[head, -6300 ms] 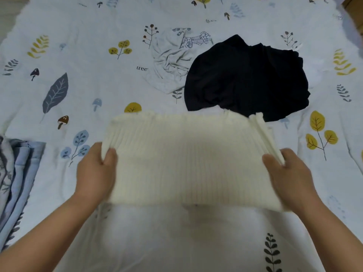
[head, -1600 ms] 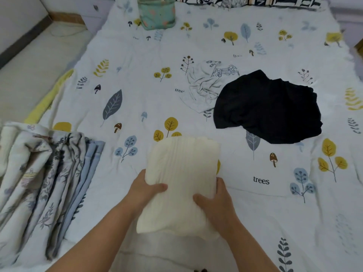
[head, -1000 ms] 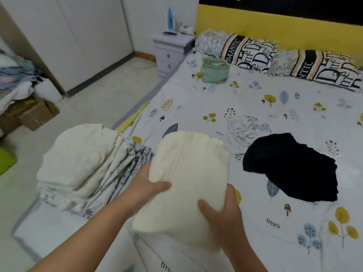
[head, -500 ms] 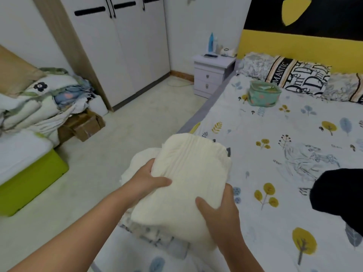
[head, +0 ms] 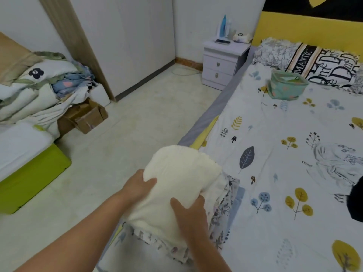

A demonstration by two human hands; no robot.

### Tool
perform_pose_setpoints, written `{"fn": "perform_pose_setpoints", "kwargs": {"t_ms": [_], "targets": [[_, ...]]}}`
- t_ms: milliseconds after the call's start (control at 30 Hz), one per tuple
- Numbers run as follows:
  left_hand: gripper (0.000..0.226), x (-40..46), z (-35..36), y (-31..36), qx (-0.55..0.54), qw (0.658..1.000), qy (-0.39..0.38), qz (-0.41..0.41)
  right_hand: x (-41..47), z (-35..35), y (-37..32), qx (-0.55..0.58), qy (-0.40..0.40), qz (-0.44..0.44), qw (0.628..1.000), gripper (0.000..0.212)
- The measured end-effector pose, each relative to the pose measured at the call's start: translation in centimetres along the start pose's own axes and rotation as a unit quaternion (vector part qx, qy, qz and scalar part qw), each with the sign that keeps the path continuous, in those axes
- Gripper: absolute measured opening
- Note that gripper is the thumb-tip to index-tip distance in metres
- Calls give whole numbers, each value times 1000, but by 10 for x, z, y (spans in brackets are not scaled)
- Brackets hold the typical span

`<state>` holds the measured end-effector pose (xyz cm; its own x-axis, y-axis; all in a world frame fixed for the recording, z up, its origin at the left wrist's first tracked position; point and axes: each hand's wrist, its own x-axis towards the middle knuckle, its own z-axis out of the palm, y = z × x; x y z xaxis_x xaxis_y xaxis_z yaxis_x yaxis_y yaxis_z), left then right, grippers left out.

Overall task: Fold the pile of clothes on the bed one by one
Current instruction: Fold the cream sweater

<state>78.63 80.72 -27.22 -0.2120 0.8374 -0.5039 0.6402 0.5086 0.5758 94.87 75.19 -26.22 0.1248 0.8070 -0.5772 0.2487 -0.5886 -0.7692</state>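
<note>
- While the folded cream sweater (head: 176, 185) is held over the stack of folded clothes (head: 222, 213) at the bed's left edge, it is gripped from both sides.
- The left hand (head: 137, 187) is wrapped around the sweater's left side, with the thumb laid on top.
- The right hand (head: 191, 213) is curled around the near right corner, with the thumb pressed on the cream cloth.
- Flowered and blue folded layers are seen sticking out under the sweater on its right and near sides.
- The bed (head: 275, 118) is covered with a white sheet printed with leaves, trees and mushrooms.
- A crumpled pale garment (head: 337, 163) is left on the sheet far to the right, and a black garment (head: 356, 201) is cut off by the right edge.
- A small green fabric basket (head: 286, 87) is set near the pillows (head: 314, 61).
- A white nightstand (head: 222, 63) is placed beside the bed, with bottles kept on top.
- A heap of bedding (head: 35, 89) is piled at the far left, above a lime-green box (head: 29, 179).
</note>
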Motion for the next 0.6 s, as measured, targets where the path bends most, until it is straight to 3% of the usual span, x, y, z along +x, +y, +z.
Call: {"fn": "perform_pose_setpoints", "kwargs": {"t_ms": [100,200,300,367,400,500,600], "targets": [[32,0,5,-2,-27,994,102,41,2,3,-1,-7,14,-34,999,66],[30,3,6,-6,-81,982,154,73,-1,0,8,52,37,-48,997,57],[49,7,17,-20,25,994,102,36,-4,2,21,27,27,-19,999,62],[64,7,23,-25,124,986,109,5,-3,1,18,-20,41,-6,999,74],[66,5,23,-23,160,975,149,26,-2,-3,11,-47,64,-14,997,80],[56,4,15,-15,240,901,278,229,-2,-8,-15,-139,139,-83,977,80],[54,15,15,-12,331,842,242,351,-3,18,-37,-288,153,-127,937,71]]}}
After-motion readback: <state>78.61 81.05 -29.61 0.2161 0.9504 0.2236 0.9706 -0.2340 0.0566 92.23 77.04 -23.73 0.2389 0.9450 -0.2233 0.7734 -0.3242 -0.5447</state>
